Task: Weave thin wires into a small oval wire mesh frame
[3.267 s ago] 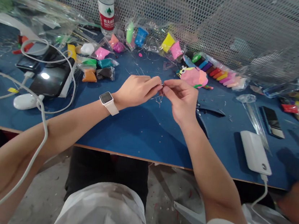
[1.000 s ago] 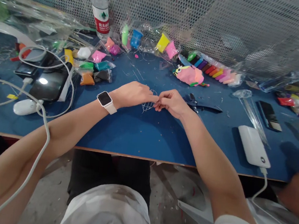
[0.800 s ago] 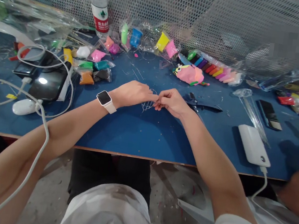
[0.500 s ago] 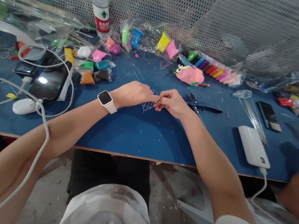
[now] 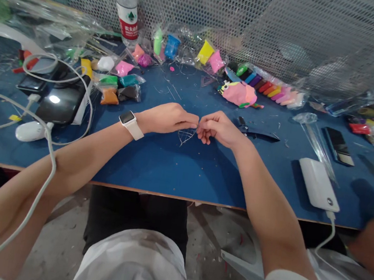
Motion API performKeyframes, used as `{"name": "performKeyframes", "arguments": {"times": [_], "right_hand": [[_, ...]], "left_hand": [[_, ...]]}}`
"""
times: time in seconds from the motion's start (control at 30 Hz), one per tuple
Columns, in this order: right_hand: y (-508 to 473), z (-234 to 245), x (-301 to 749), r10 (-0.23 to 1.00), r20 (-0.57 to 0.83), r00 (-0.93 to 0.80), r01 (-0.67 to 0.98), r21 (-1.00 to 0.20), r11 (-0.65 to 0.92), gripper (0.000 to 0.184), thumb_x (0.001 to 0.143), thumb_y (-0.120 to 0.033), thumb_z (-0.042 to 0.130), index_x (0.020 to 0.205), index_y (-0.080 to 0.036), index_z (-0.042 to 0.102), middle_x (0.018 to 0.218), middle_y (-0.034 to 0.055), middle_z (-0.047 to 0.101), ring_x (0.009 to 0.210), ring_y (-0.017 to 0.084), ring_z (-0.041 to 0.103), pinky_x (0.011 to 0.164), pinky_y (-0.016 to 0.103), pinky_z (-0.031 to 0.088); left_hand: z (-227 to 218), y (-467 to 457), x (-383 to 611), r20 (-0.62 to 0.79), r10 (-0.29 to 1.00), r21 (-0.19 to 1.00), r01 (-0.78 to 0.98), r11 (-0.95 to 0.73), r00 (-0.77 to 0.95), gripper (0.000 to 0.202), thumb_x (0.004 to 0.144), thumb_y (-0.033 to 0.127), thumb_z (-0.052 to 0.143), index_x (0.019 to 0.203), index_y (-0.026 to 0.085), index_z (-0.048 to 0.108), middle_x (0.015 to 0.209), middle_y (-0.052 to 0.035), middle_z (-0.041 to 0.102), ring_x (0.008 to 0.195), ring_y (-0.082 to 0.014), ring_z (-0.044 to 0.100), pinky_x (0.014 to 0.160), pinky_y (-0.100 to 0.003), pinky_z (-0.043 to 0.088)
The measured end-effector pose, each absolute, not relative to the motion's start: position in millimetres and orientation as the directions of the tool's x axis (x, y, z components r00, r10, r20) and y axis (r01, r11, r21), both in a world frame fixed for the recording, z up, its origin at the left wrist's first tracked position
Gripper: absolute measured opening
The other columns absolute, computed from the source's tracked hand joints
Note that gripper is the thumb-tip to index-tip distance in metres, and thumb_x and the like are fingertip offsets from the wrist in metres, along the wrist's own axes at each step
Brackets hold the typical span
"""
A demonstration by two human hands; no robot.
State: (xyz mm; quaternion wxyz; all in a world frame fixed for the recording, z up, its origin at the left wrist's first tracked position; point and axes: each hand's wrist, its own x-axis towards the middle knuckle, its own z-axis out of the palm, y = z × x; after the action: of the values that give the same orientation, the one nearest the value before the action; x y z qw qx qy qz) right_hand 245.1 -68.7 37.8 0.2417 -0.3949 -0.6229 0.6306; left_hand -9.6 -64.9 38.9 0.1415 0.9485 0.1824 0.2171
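A small frame of thin silvery wire (image 5: 186,136) shows below and between my hands over the blue table. My left hand (image 5: 172,118), with a white-banded watch on its wrist, is closed on the frame, its fingers pointing right. From the other side my right hand (image 5: 218,129) pinches the wire, thumb and forefinger meeting the left fingertips. Much of the frame is hidden behind my left hand. Just right of my right hand lie dark-handled pliers (image 5: 258,133). Behind them rests a pink clay figure (image 5: 238,93) with an eye and green bits.
Bagged coloured clay (image 5: 110,95) and a water bottle (image 5: 128,19) stand at the back left. A white cable (image 5: 51,173) crosses my left forearm. To the right are a white power bank (image 5: 318,183) and a phone (image 5: 339,146). Another person's arm (image 5: 373,244) is at the far right.
The wire frame has turned between my fingers and its lower tip now points down. My left fingers have straightened a little; both hands stay in nearly the same place.
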Motion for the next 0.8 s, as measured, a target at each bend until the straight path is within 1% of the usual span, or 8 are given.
{"name": "performKeyframes", "arguments": {"times": [0.1,0.27,0.43,0.57,0.67,0.8], "right_hand": [[-69.6,33.7,243.2,0.766,-0.22,-0.604,0.193,-0.973,-0.126,0.011,0.068,-0.028,0.078,0.066,-0.018,0.081,0.061,0.0075,0.077,0.045,0.017,0.068,0.04,0.023,0.052],[-70.5,29.3,239.7,0.723,-0.226,-0.653,0.122,-0.973,-0.195,0.017,0.068,-0.032,0.074,0.068,-0.018,0.083,0.062,0.009,0.08,0.045,0.018,0.069,0.042,0.024,0.056],[-69.1,28.1,240.1,0.716,-0.252,-0.651,0.155,-0.968,-0.199,0.014,0.067,-0.029,0.078,0.069,-0.017,0.084,0.06,0.0079,0.078,0.043,0.016,0.068,0.041,0.023,0.055],[-67.6,26.4,242.5,0.694,-0.262,-0.671,0.172,-0.965,-0.198,0.014,0.068,-0.029,0.078,0.07,-0.016,0.083,0.062,0.0092,0.079,0.043,0.017,0.068,0.039,0.023,0.053],[-67.3,25.5,243.2,0.691,-0.267,-0.672,0.182,-0.964,-0.195,0.012,0.067,-0.026,0.078,0.071,-0.015,0.083,0.063,0.0097,0.08,0.044,0.018,0.07,0.039,0.023,0.054],[-65.5,23.8,244.8,0.671,-0.256,-0.696,0.196,-0.967,-0.165,0.012,0.069,-0.025,0.08,0.073,-0.014,0.085,0.064,0.0099,0.081,0.044,0.018,0.071,0.041,0.023,0.057]], "left_hand": [[40.9,-66.2,-8.4,0.341,0.407,0.408,0.256,-0.876,0.848,0.032,0.121,0.028,0.05,0.106,0.021,0.078,0.075,-0.0008,0.075,0.058,-0.0144,0.063,0.065,-0.028,0.043],[42.6,-66.9,-7.0,0.346,0.391,0.465,0.206,-0.861,0.853,0.031,0.12,0.028,0.053,0.106,0.022,0.08,0.078,-0.0012,0.078,0.057,-0.0132,0.062,0.066,-0.028,0.043],[43.5,-67.1,-6.0,0.357,0.372,0.49,0.167,-0.856,0.857,0.029,0.117,0.024,0.056,0.103,0.02,0.08,0.076,-0.0012,0.077,0.057,-0.0125,0.061,0.067,-0.027,0.043],[44.8,-69.2,-4.7,0.327,0.384,0.526,0.171,-0.833,0.864,0.028,0.117,0.023,0.056,0.103,0.021,0.081,0.081,-0.0024,0.081,0.06,-0.0131,0.065,0.068,-0.027,0.046],[44.0,-70.2,-3.8,0.317,0.39,0.547,0.17,-0.82,0.864,0.027,0.116,0.023,0.058,0.103,0.021,0.081,0.084,-0.0031,0.082,0.063,-0.0133,0.067,0.069,-0.027,0.047],[40.1,-68.5,-3.4,0.32,0.38,0.559,0.151,-0.816,0.868,0.025,0.116,0.022,0.059,0.102,0.021,0.081,0.085,-0.0029,0.083,0.063,-0.0129,0.066,0.068,-0.027,0.045]]}}
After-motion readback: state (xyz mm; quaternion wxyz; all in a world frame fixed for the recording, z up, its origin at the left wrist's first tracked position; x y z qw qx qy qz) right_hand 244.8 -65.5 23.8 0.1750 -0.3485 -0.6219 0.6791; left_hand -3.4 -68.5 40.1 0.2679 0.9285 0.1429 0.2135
